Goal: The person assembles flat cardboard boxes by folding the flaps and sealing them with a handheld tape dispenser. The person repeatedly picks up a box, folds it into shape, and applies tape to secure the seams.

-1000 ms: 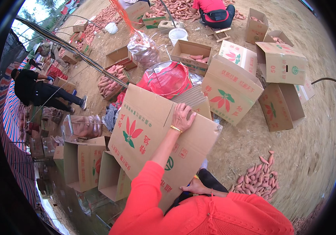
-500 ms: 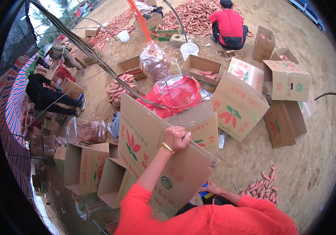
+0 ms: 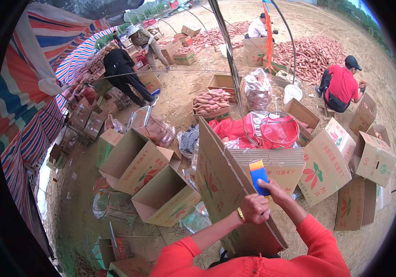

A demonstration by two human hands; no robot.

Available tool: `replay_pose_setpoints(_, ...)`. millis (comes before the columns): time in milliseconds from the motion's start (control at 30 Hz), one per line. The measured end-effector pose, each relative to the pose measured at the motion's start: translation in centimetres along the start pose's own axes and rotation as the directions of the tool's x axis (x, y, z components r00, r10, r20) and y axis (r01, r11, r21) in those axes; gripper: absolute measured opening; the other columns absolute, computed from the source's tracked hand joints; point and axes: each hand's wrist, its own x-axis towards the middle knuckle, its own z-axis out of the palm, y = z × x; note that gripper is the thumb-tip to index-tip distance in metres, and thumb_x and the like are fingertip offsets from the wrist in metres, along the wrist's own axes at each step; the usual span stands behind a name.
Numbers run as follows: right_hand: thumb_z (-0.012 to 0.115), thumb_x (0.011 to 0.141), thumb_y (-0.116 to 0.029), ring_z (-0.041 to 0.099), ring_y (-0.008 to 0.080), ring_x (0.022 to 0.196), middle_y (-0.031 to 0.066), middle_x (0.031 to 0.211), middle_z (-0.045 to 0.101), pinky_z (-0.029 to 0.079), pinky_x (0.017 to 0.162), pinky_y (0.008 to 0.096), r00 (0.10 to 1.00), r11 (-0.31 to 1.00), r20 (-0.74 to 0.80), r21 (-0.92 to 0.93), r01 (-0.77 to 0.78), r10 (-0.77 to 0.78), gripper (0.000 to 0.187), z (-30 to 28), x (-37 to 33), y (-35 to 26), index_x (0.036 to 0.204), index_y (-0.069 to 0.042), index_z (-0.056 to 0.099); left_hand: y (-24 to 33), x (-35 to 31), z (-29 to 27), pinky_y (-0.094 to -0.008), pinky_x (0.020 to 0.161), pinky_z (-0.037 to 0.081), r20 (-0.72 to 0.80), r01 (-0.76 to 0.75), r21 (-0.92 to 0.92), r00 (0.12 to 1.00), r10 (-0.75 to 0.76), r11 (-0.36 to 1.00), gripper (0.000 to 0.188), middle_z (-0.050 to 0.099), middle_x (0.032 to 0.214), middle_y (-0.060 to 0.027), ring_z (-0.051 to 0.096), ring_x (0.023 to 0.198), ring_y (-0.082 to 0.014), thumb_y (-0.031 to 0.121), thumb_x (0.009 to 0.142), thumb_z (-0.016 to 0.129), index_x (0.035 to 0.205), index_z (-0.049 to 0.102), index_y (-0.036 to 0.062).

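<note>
A flat, folded cardboard box [image 3: 221,180] with red and green print stands on edge in front of me, tilted. My left hand [image 3: 255,209], with a gold bracelet at the wrist, is closed over its edge. Just beyond, my right hand [image 3: 275,190] grips a blue hand tool with an orange end [image 3: 259,177]; its exact kind is unclear. The tool is beside the box's edge. Behind them stands a stack of folded boxes [image 3: 274,161], with red mesh bags [image 3: 278,131] at its far side.
Opened boxes [image 3: 165,196] lie on the ground at left; more printed boxes [image 3: 324,161] stand at right. A crate of sweet potatoes [image 3: 211,101] sits farther off. A person in red [image 3: 343,87] squats by a sweet potato heap [image 3: 308,55]. Cables [image 3: 228,46] hang ahead.
My view has turned left. The folded box has swung more edge-on to me. My right hand has come up from beside my lap with the blue tool, close to my left hand.
</note>
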Motion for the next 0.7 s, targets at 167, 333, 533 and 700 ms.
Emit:
replay_pose_setpoints(167,0.071,0.074,-0.052,0.038,0.0056,0.062,-0.0053,0.068,0.043,0.033,0.056,0.0264,1.0,0.988,0.008,-0.156,-0.006,0.007,0.044,5.2,0.7,0.1,0.074,-0.013,0.05,2.2,-3.4,-1.9,-0.0341,0.05,0.039,-0.049,-0.009,0.003,0.999,0.009,1.0,0.016,0.047,0.058,-0.0039,0.051,0.055,-0.0208,0.016,0.063,0.055,0.052,0.046,0.0082)
replay_pose_setpoints(333,0.076,0.066,-0.037,0.048,0.0088,0.06,-0.0004,0.069,0.054,0.041,0.056,0.0276,0.995,0.918,-0.105,-0.395,-0.041,-0.001,0.037,8.4,-1.2,1.1,0.077,-0.006,0.058,3.8,-7.7,-3.0,-0.0342,0.052,0.041,-0.053,0.009,-0.027,0.999,-0.01,1.0,0.014,0.048,0.058,-0.0041,0.052,0.056,-0.021,0.016,0.064,0.055,0.054,0.049,0.0074)
replay_pose_setpoints(533,0.07,0.065,-0.032,0.054,0.0148,0.064,0.005,0.071,0.058,0.044,0.06,0.0305,0.987,0.783,-0.157,-0.616,-0.085,-0.017,0.04,9.8,-4.0,0.3,0.086,0.001,0.059,6.8,-10.1,-5.0,-0.033,0.049,0.038,-0.068,-0.022,-0.046,0.997,0.019,0.999,0.014,0.045,0.057,-0.0036,0.05,0.052,-0.0201,0.015,0.064,0.055,0.054,0.047,0.009)
replay_pose_setpoints(700,0.068,0.059,-0.032,0.064,0.0343,0.082,0.0266,0.086,0.062,0.049,0.074,0.0395,0.906,0.565,-0.385,-0.793,-0.228,-0.174,0.066,10.3,-6.0,-0.3,0.099,0.015,0.047,9.0,-11.6,-6.9,-0.0317,0.047,0.035,-0.103,0.0,-0.007,0.995,0.0,1.0,0.015,0.043,0.055,-0.0029,0.047,0.049,-0.0192,0.015,0.065,0.055,0.053,0.046,0.0105)
